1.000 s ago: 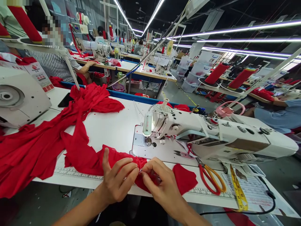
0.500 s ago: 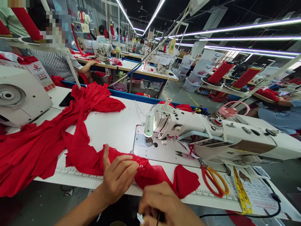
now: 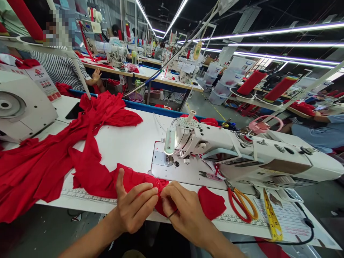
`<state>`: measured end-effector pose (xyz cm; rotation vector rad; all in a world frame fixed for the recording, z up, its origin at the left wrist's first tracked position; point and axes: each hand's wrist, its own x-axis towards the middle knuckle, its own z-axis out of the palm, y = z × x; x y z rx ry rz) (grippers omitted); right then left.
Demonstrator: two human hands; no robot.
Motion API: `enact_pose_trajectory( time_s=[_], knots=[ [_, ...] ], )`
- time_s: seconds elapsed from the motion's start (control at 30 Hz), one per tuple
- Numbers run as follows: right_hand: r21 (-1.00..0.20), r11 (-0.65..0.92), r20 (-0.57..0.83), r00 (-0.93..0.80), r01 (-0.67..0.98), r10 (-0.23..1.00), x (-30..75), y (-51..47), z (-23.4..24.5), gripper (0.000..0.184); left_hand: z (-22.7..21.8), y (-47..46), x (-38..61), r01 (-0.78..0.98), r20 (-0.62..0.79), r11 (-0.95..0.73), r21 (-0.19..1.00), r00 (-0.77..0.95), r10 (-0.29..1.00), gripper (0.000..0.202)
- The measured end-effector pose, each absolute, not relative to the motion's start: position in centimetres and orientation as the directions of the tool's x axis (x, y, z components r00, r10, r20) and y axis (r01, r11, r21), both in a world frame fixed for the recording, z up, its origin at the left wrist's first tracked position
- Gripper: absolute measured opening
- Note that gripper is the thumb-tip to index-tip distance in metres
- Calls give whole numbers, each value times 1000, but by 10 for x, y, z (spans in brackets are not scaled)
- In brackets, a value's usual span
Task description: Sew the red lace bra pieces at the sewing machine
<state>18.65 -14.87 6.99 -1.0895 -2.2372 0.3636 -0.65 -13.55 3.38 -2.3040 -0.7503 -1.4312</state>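
My left hand lies on a strip of red fabric along the table's front edge. Its thumb stands apart and its fingers stretch across the cloth. Close to those fingertips, my right hand is closed in a pinch at the same fabric. A thin dark tool pokes out from under its fingers; the rest of it is hidden, so I cannot tell its kind. Just beyond both hands is the needle area of a white sewing machine. A separate red fabric piece lies to the right of my right hand.
A long heap of red fabric covers the table's left side. To the right lie orange-and-red-handled scissors, thread snips and a yellow tape measure. A co-worker's hand shows at the table behind.
My right hand has risen from below the table's edge to the red fabric beside my left fingertips. The left hand stays almost where it was. A co-worker's hand behind has lifted.
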Motion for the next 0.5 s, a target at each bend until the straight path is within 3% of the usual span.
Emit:
enact_pose_trajectory(
  time_s=[0.2, 0.3, 0.37, 0.43, 0.5],
  knots=[
    [-661, 449, 222, -415, 601, 882, 197, -150, 64, 12, 30, -135, -8, 583, 903, -813, 7, 346, 255, 28],
    [-687, 446, 259, -379, 574, 888, 207, -151, 59, 13, 28, -135, -7, 578, 911, -816, 2, 336, 240, 28],
    [-627, 513, 348, -379, 585, 857, 212, -149, 58, 10, 27, -137, -4, 578, 912, -816, 33, 316, 260, 22],
    [-535, 577, 396, -420, 617, 817, 216, -144, 58, 21, 29, -138, -2, 591, 886, -781, 201, 230, 402, 17],
    [-511, 605, 355, -492, 611, 795, 213, -137, 61, 28, 33, -137, -5, 547, 751, -669, 503, 107, 652, 11]
  ],
)
